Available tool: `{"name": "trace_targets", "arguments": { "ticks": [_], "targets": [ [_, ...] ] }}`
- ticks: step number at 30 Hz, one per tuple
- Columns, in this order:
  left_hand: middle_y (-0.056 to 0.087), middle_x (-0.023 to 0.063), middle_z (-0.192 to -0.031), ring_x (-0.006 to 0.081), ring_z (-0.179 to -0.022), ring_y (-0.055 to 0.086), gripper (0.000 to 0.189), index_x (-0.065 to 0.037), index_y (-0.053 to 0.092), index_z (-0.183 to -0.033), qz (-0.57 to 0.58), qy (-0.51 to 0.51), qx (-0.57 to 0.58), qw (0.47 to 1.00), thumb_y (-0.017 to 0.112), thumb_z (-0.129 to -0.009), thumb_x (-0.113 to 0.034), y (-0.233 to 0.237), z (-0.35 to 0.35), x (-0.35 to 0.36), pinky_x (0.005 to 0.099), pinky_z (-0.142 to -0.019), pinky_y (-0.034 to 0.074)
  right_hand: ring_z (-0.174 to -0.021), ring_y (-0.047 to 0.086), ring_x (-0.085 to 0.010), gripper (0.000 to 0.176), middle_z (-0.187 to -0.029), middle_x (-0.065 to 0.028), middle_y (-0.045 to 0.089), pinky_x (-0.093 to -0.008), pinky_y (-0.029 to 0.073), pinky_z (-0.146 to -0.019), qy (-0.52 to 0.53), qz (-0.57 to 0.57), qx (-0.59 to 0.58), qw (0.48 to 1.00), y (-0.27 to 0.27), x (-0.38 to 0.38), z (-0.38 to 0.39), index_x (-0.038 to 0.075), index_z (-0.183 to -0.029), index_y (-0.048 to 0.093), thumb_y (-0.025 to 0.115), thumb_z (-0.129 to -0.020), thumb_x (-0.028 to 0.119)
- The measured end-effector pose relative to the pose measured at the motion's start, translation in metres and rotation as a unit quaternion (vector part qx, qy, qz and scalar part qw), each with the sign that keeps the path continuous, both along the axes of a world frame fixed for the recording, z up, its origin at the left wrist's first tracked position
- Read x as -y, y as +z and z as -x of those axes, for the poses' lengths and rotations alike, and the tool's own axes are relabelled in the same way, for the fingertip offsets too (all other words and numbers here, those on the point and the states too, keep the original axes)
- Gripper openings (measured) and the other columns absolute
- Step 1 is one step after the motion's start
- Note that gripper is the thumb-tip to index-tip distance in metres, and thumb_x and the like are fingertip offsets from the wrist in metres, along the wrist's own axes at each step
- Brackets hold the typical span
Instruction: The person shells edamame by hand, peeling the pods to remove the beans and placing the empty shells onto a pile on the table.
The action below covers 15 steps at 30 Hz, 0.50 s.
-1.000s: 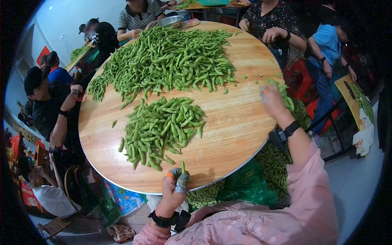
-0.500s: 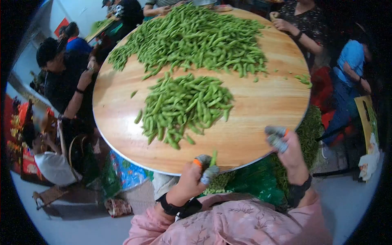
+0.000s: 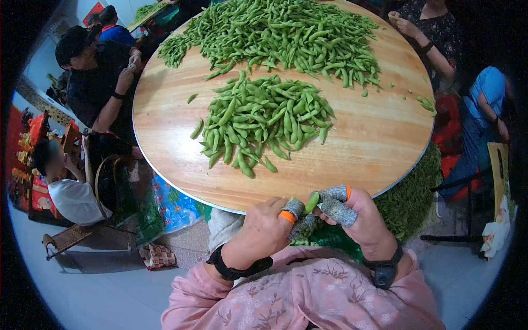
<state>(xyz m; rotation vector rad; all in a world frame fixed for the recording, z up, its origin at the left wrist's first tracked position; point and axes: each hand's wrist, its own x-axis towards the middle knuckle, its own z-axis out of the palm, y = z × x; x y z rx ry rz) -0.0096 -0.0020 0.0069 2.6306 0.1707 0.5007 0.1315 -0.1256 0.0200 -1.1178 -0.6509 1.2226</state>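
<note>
Just past the table's near edge, a green soybean pod (image 3: 311, 203) sits between my two hands. My left hand (image 3: 263, 226) pinches it from the left. My right hand (image 3: 363, 217) has its thumb and finger closed at the pod's right side. Grey knitted finger covers with orange bands wrap the working fingertips of both hands. Part of the pod is hidden behind the covers. Beyond my hands, a small heap of soybean pods (image 3: 264, 118) lies on the round wooden table (image 3: 374, 137).
A larger pile of pods (image 3: 286, 38) covers the table's far side. People sit around it, one in a dark cap (image 3: 74, 47) at the left. Cut greenery (image 3: 412, 203) lies below the right edge, and a blue patterned sheet (image 3: 173, 203) below the left.
My right hand has come left to meet my left hand at the pod. My left hand, which held the pod upright, has shifted slightly up and right. The view has tilted down a little.
</note>
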Motion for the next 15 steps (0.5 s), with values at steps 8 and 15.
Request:
{"name": "trace_targets", "arguments": {
  "ticks": [8,15],
  "targets": [
    [0.049,0.0102,-0.073,0.0252,-0.064,0.051,0.037,-0.002,0.052,-0.086,-0.088,-0.039,-0.018,0.995,0.059,-0.051,-0.009,0.001,0.0029,-0.0064,0.0343,-0.048,0.042,-0.067,0.047,-0.0041,0.015,-0.076,0.0034,0.055,-0.0184,0.039,-0.059,-0.019,0.039,0.008,0.999,0.0001,0.0037,-0.0003,0.001,-0.091,0.058,0.051,-0.081,0.009],
    [0.049,0.0095,-0.073,0.0249,-0.065,0.051,0.034,-0.002,0.052,-0.086,-0.083,-0.044,-0.037,0.995,0.057,-0.053,-0.007,0.0015,0.0022,-0.0054,0.0344,-0.049,0.044,-0.066,0.048,-0.0052,0.013,-0.074,0.0015,0.056,-0.0192,0.04,-0.06,-0.013,0.051,0.057,0.997,0.0013,0.0033,-0.0019,-0.001,-0.089,0.057,0.051,-0.081,0.007]
  ]
}}
